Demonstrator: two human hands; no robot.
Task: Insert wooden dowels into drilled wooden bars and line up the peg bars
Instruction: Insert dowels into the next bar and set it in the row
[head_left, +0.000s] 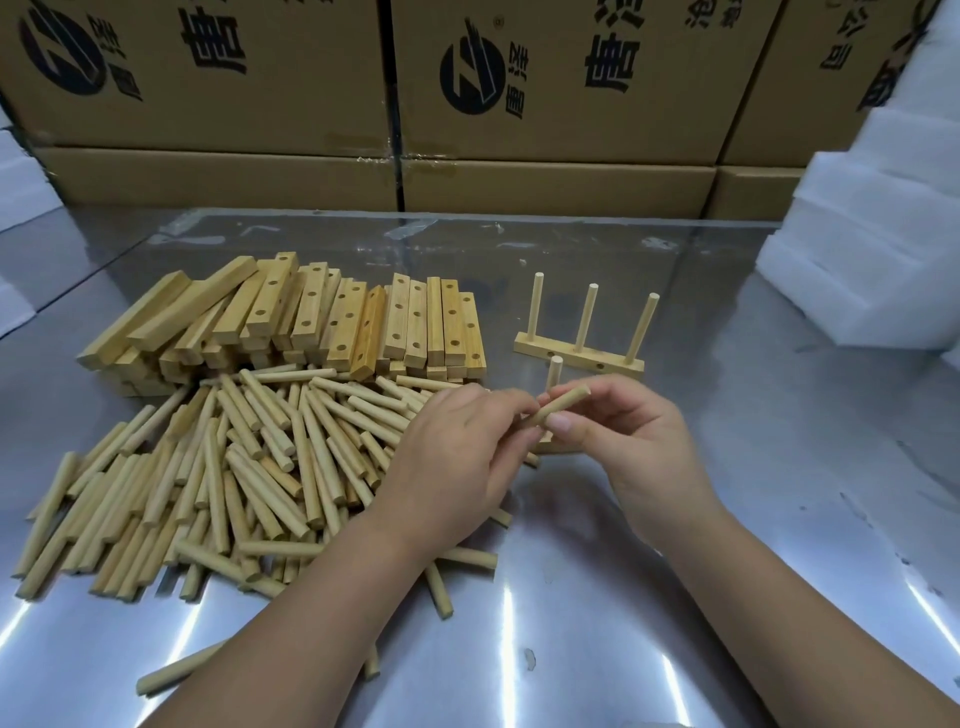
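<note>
Both hands are pinching a short pale wooden dowel (563, 406), the left hand (457, 462) at its 8 o'clock end and the right hand (639, 441) mid-length, and are holding it just above a mostly hidden drilled wooden bar (544, 442) that is standing on the shiny steel bench (779, 467).

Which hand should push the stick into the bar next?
Probably the right hand: its thumb and fingers pinch the dowel along its middle, just above the bar with one peg standing. The left hand holds only the dowel's lower end, nearer the loose pile.
</note>
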